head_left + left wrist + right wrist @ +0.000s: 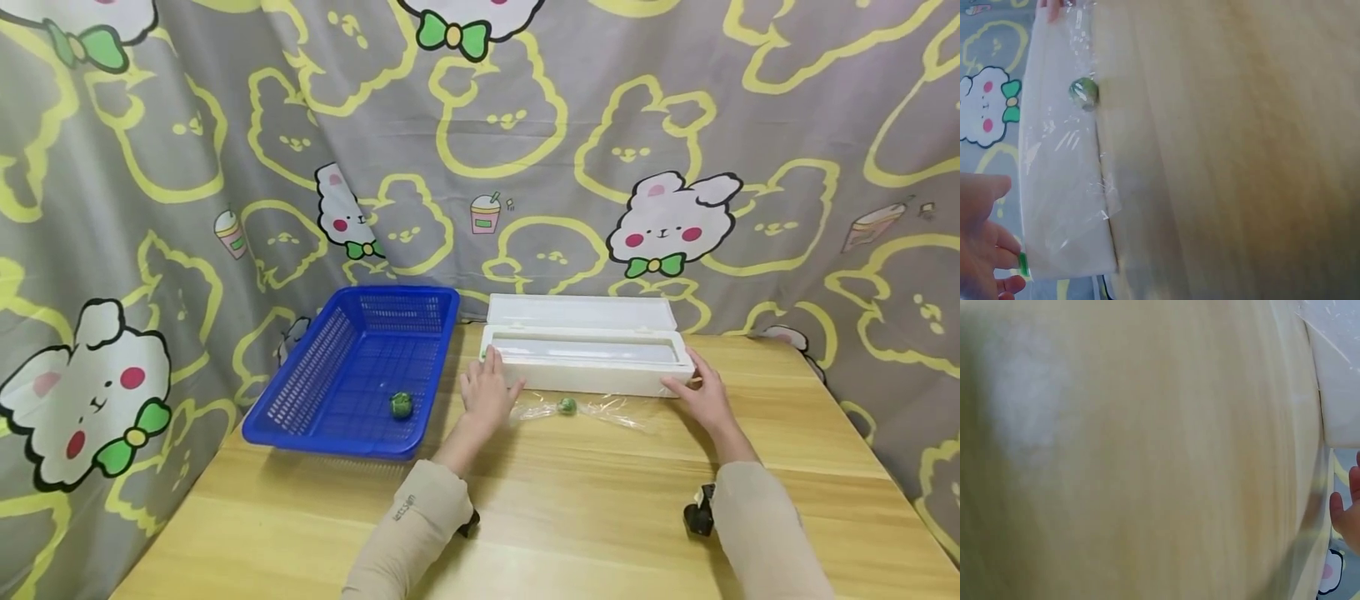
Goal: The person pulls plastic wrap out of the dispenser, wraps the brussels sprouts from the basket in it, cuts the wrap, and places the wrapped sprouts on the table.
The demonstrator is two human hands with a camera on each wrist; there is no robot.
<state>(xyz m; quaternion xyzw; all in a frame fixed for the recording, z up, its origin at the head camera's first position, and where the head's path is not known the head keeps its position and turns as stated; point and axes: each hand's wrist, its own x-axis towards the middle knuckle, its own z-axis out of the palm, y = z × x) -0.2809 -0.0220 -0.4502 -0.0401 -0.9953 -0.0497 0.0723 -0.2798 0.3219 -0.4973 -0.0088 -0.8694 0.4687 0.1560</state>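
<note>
A grey curtain (577,50) fills the upper frame and both sides, hanging in folds at left. Its print shows yellow-outlined animals (504,119), white rabbits (671,225) with green bows, and pink cups (484,215). A light wood counter (585,508), streaked with grain, spans the lower frame.

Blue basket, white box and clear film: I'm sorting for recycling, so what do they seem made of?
The blue basket looks like moulded plastic with a slight sheen: even colour and slotted sides. The white box is probably rigid plastic, smooth and pale, judging by its rounded corners, though I can't be sure. The clear film seems thin, glossy plastic: see-through, wrinkled, with bright glints.
</note>
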